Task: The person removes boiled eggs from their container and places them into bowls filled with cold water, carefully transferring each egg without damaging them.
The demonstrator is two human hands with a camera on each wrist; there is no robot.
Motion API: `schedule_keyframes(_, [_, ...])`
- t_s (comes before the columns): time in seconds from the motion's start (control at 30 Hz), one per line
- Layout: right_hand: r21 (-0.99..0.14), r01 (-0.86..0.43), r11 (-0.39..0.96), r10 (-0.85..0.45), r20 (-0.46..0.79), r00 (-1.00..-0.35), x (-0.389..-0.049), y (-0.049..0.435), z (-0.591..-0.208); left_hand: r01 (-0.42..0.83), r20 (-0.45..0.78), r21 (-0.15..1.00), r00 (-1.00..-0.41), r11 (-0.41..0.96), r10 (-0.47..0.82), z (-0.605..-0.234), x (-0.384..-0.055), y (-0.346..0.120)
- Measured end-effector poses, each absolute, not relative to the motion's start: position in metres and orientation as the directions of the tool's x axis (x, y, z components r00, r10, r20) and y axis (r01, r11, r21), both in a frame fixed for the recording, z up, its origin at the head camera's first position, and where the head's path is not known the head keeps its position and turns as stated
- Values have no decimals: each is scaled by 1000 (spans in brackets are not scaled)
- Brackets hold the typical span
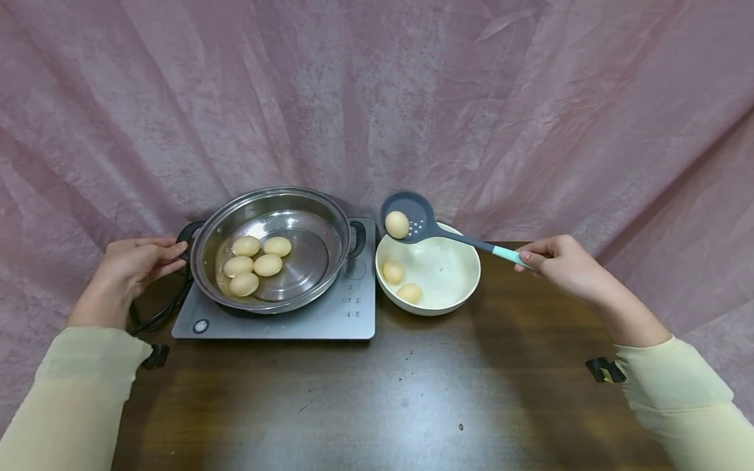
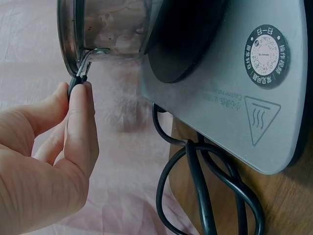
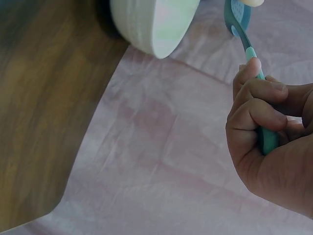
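My left hand point(image 1: 137, 263) pinches the black side handle point(image 2: 77, 84) of a wide steel pot point(image 1: 300, 297) between thumb and fingers. Several pale eggs point(image 1: 268, 265) lie in shallow liquid at the pot's left. With curled fingers my right hand point(image 1: 556, 265) grips the mint-green handle point(image 3: 270, 139) of a grey slotted skimmer point(image 1: 421, 208). One egg point(image 1: 397, 224) sits in the skimmer's head, which is held over the back left rim of a white bowl point(image 1: 453, 268). Inside that bowl, two eggs point(image 1: 409, 294) rest at the left side.
The pot stands on a silver induction cooker point(image 1: 330, 327), directly left of the bowl. Black cables point(image 2: 195, 171) loop beside the cooker's left edge. A pink curtain point(image 1: 377, 98) hangs behind the dark wooden table point(image 1: 353, 405). Small specks dot the tabletop.
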State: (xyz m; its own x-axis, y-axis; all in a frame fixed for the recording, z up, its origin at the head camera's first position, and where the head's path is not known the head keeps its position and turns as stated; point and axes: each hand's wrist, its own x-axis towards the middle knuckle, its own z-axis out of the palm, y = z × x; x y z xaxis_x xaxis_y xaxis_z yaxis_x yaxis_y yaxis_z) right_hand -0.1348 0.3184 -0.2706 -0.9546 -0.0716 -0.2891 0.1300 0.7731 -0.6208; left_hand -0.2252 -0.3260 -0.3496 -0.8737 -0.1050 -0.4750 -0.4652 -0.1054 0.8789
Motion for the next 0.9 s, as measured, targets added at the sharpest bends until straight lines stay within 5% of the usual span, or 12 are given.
schedule_keyframes(0.4, [-602,193,775,-59,-373,-926,-127,342,-281,-458,-463,887,-879,-64,-114,-350,-225,-325])
schedule_keyframes(0.9, [-528,117,841,-59,-304,-951,-127,345,-293,-466,-472,881,-874,-76,-110,-348,-223,-325])
